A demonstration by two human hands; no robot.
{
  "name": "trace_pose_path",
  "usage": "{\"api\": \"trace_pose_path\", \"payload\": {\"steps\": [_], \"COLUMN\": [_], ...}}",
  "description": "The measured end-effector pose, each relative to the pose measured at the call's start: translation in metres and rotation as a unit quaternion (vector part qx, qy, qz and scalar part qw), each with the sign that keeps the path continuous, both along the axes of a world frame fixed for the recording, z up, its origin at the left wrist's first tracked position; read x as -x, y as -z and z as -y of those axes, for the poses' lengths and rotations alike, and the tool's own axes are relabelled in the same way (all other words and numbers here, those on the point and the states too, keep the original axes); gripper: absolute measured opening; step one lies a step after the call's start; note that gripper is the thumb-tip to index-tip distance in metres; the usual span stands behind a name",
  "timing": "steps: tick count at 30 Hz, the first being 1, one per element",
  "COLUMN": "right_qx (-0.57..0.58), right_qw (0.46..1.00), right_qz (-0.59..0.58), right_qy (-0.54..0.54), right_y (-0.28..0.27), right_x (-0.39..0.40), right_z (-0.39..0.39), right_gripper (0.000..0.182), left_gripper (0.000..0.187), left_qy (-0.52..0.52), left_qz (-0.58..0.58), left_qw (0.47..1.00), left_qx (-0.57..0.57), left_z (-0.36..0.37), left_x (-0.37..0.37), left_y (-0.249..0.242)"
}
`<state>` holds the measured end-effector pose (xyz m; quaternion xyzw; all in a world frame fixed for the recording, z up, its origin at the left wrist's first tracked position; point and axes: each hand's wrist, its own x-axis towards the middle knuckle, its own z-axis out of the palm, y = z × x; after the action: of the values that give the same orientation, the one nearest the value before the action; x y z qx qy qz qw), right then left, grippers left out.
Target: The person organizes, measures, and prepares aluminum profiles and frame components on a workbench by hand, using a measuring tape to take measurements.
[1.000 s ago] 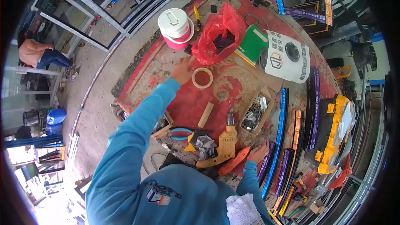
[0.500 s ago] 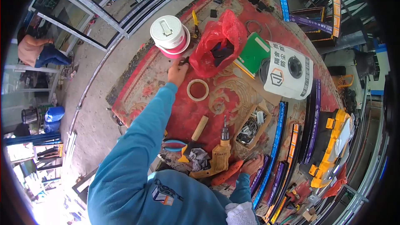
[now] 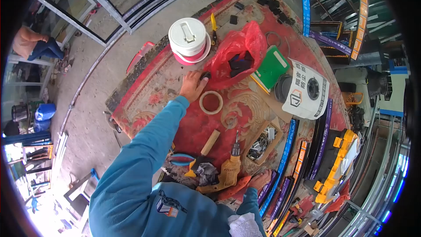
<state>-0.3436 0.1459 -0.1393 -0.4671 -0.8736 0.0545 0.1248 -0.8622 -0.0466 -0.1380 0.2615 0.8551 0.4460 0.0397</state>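
My left hand [image 3: 193, 85] is on the red patterned table cover, with its fingers closed around a small black piece [image 3: 205, 75] beside the red plastic bag [image 3: 237, 57]. Dark pieces show in the bag's mouth. Behind this hand stands a white and pink lidded bucket [image 3: 187, 37], and a tape roll [image 3: 211, 102] lies just in front of it. Close to my body, my right hand [image 3: 260, 180] lies flat with extended fingers, between an orange tool handle [image 3: 235, 188] and purple-labelled strips [image 3: 267, 187]. A yellow drill [image 3: 230, 171] lies to its left.
A box of small metal parts [image 3: 263, 144], a wood-handled tool [image 3: 209, 143] and a green folder [image 3: 272, 69] lie on the table. Long labelled strips [image 3: 280, 166] and a yellow-black case [image 3: 340, 164] line the right. A person [image 3: 35, 44] sits far left.
My left hand has drawn slightly back from the bucket with the small black piece. The camera view has shifted a little. My right hand stays beside the orange tool handle.
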Motion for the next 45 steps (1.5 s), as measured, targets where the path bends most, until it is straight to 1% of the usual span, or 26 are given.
{"api": "trace_pose_path", "payload": {"steps": [3, 5, 6, 9, 11, 12, 14, 16, 17, 18, 20, 21, 23, 27, 29, 31, 33, 35, 37, 39, 40, 41, 42, 43, 44, 45], "right_qx": [-0.053, 0.147, 0.158, 0.196, 0.232, 0.231, 0.386, 0.459, 0.459, 0.355, 0.167, 0.172, 0.046, 0.007, 0.027, 0.038, 0.089, 0.193, 0.341, 0.322, 0.359, 0.446, 0.493, 0.541, 0.537, 0.571], "right_qw": [0.996, 0.987, 0.98, 0.954, 0.917, 0.915, 0.824, 0.729, 0.727, 0.798, 0.876, 0.875, 0.896, 0.889, 0.908, 0.911, 0.934, 0.878, 0.832, 0.798, 0.806, 0.763, 0.736, 0.706, 0.708, 0.695], "right_qz": [0.042, -0.05, -0.12, -0.194, -0.248, -0.214, -0.316, -0.425, -0.427, -0.373, -0.276, -0.271, -0.078, -0.006, 0.058, 0.062, 0.042, -0.214, -0.343, -0.409, -0.369, -0.373, -0.372, -0.37, -0.376, -0.356], "right_qy": [-0.057, -0.041, -0.023, -0.122, -0.207, -0.253, -0.269, -0.278, -0.28, -0.314, -0.358, -0.364, -0.434, -0.457, -0.414, -0.407, -0.344, -0.382, -0.273, -0.302, -0.294, -0.281, -0.276, -0.269, -0.263, -0.254], "right_y": [-0.011, -0.015, -0.036, -0.127, -0.152, -0.162, -0.183, -0.156, -0.147, -0.118, -0.082, -0.064, -0.026, 0.037, 0.02, 0.004, -0.011, -0.028, -0.133, -0.154, -0.166, -0.157, -0.146, -0.135, -0.126, -0.118], "right_x": [0.004, -0.007, 0.023, 0.184, 0.288, 0.338, 0.445, 0.54, 0.584, 0.629, 0.696, 0.717, 0.746, 0.754, 0.743, 0.739, 0.733, 0.711, 0.618, 0.554, 0.522, 0.493, 0.468, 0.447, 0.429, 0.413], "right_z": [-0.017, -0.045, -0.044, -0.022, -0.012, -0.012, -0.004, -0.02, -0.03, -0.054, -0.08, -0.092, -0.111, -0.117, -0.113, -0.109, -0.107, -0.11, -0.032, 0.011, 0.034, 0.049, 0.061, 0.068, 0.069, 0.071], "right_gripper": [0.029, 0.021, 0.014, 0.012, 0.012, 0.017, 0.026, 0.026, 0.027, 0.034, 0.042, 0.042, 0.042, 0.044, 0.044, 0.041, 0.039, 0.046, 0.055, 0.057, 0.059, 0.06, 0.063, 0.065, 0.065, 0.066], "left_gripper": [0.034, 0.037, 0.037, 0.041, 0.048, 0.048, 0.052, 0.051, 0.051, 0.051, 0.053, 0.053, 0.055, 0.058, 0.058, 0.058, 0.058, 0.057, 0.055, 0.053, 0.055, 0.056, 0.056, 0.056, 0.055, 0.055], "left_qy": [0.007, 0.021, 0.012, 0.064, 0.123, 0.125, 0.086, 0.082, 0.079, 0.076, 0.064, 0.056, 0.061, 0.037, 0.038, 0.037, 0.037, 0.026, 0.029, 0.043, 0.016, -0.01, -0.001, -0.007, -0.014, -0.005], "left_qz": [-0.03, -0.027, -0.019, 0.01, -0.013, -0.008, -0.016, -0.011, -0.008, -0.004, -0.07, -0.065, -0.053, -0.048, -0.034, -0.029, -0.023, -0.022, 0.018, 0.059, 0.141, 0.224, 0.221, 0.335, 0.442, 0.444], "left_qw": [0.996, 0.998, 0.998, 0.995, 0.989, 0.989, 0.994, 0.995, 0.996, 0.996, 0.995, 0.996, 0.997, 0.998, 0.998, 0.999, 0.999, 0.998, 0.999, 0.997, 0.984, 0.96, 0.96, 0.898, 0.81, 0.812], "left_qx": [0.081, 0.058, 0.06, 0.079, 0.079, 0.077, 0.065, 0.059, 0.052, 0.053, 0.019, 0.021, 0.013, -0.009, -0.021, -0.024, -0.028, -0.043, -0.043, -0.038, -0.105, -0.169, -0.171, -0.284, -0.385, -0.38], "left_z": [0.021, 0.038, 0.049, 0.082, 0.091, 0.09, 0.088, 0.088, 0.088, 0.088, 0.089, 0.089, 0.088, 0.09, 0.09, 0.09, 0.091, 0.091, 0.093, 0.091, 0.088, 0.085, 0.08, 0.074, 0.071, 0.069], "left_x": [-0.002, -0.002, 0.002, 0.013, 0.017, 0.016, 0.015, 0.014, 0.015, 0.017, 0.016, 0.016, 0.018, 0.017, 0.019, 0.019, 0.018, 0.019, 0.021, 0.023, 0.021, 0.02, 0.014, 0.003, -0.007, -0.016], "left_y": [0.004, -0.001, 0.001, 0.01, 0.017, 0.021, 0.03, 0.024, 0.021, 0.023, 0.027, 0.025, 0.022, 0.032, 0.026, 0.031, 0.035, 0.035, 0.024, 0.016, 0.013, 0.008, 0.0, -0.012, -0.024, -0.035]}}
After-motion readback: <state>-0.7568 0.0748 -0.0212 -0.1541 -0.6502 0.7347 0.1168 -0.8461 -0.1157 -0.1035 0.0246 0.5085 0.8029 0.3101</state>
